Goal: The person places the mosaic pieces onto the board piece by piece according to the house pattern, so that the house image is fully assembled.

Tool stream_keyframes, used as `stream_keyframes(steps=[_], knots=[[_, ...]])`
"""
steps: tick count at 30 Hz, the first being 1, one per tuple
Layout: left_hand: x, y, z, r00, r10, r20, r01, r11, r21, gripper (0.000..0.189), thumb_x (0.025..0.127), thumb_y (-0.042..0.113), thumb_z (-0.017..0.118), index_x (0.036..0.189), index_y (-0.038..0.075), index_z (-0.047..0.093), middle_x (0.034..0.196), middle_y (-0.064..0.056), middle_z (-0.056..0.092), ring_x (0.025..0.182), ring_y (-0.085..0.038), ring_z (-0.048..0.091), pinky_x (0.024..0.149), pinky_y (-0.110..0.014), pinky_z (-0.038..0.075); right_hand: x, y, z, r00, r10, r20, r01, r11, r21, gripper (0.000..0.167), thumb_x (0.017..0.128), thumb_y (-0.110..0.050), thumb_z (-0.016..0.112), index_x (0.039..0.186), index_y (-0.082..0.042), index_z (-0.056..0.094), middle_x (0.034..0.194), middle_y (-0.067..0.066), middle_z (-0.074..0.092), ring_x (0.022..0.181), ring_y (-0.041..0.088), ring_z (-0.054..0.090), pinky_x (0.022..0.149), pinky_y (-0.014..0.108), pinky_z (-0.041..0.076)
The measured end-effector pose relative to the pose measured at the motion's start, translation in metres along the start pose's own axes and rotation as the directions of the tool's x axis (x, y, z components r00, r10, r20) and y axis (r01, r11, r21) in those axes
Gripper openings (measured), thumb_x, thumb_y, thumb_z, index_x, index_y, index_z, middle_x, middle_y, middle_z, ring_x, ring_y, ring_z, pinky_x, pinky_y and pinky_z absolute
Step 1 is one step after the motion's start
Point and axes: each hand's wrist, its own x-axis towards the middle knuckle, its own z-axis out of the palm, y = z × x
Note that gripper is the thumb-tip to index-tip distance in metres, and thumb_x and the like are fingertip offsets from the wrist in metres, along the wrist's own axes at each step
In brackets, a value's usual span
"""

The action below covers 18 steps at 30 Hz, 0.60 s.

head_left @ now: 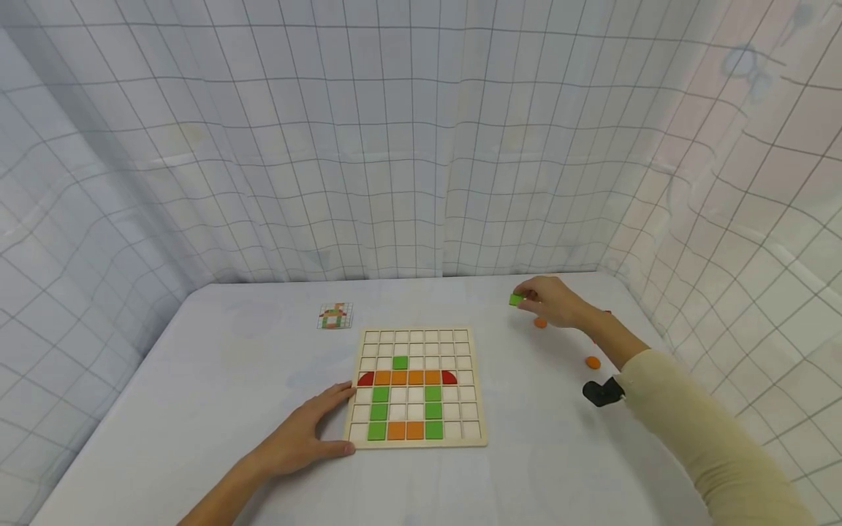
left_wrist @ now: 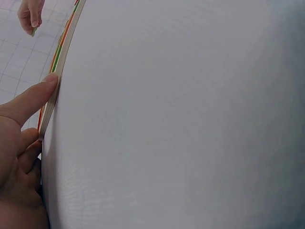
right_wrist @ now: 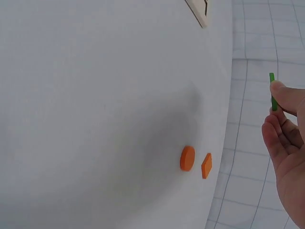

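My right hand [head_left: 552, 301] pinches a green square tile [head_left: 516, 299] between thumb and fingertips, above the far right part of the table. From the right wrist view, the tile [right_wrist: 272, 90] appears edge-on in the fingers. My left hand [head_left: 299, 435] touches the left edge and near left corner of a wooden grid board [head_left: 482, 409], its thumb and fingers spread. On the board lie several green tiles [head_left: 379, 394], a row of orange tiles [head_left: 416, 378] and two red rounded pieces [head_left: 365, 378]. The left wrist view shows the thumb [left_wrist: 40, 95] against the board's side.
A small pattern card [head_left: 335, 315] lies beyond the board's left corner. Right of the board are an orange round piece [head_left: 593, 362] and another orange piece [head_left: 540, 322]. Red pieces are partly hidden behind the right forearm. A black strap-like object [head_left: 601, 393] shows by the right sleeve.
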Motion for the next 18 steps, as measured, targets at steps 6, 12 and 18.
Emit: stream_keyframes(steps=[6,12,18], knots=[[0.0,0.0,0.0,1.0,-0.002,0.0,0.002,1.0,-0.004,0.094,0.082,0.053,0.084,0.158,0.016,0.044,0.165,-0.011,0.034,0.151,-0.043,0.025,0.116,-0.068,0.022,0.009,-0.021,0.019,0.997,-0.08,0.023,0.08,0.997,0.006,0.027,0.1,-0.008,0.068,0.123,0.006,0.069,0.111,0.01,0.07,0.099,0.025,0.064,0.087,0.042,0.055],[-0.001,0.0,0.002,1.0,-0.013,0.001,0.013,1.0,-0.005,0.094,0.081,0.054,0.084,0.158,0.017,0.044,0.166,-0.009,0.034,0.152,-0.041,0.025,0.117,-0.067,0.023,0.018,-0.038,0.037,0.989,-0.139,0.049,0.139,0.99,0.005,0.026,0.099,-0.01,0.07,0.122,0.004,0.07,0.108,0.007,0.07,0.096,0.021,0.063,0.084,0.038,0.055],[-0.001,0.001,0.0,1.0,0.005,-0.002,-0.005,1.0,-0.013,0.094,0.082,0.052,0.084,0.158,0.015,0.045,0.165,-0.011,0.034,0.151,-0.043,0.026,0.116,-0.069,0.023,0.025,-0.052,0.053,0.977,-0.194,0.087,0.194,0.981,0.008,0.026,0.1,-0.011,0.071,0.122,0.002,0.071,0.106,0.005,0.069,0.094,0.018,0.062,0.084,0.036,0.055]])
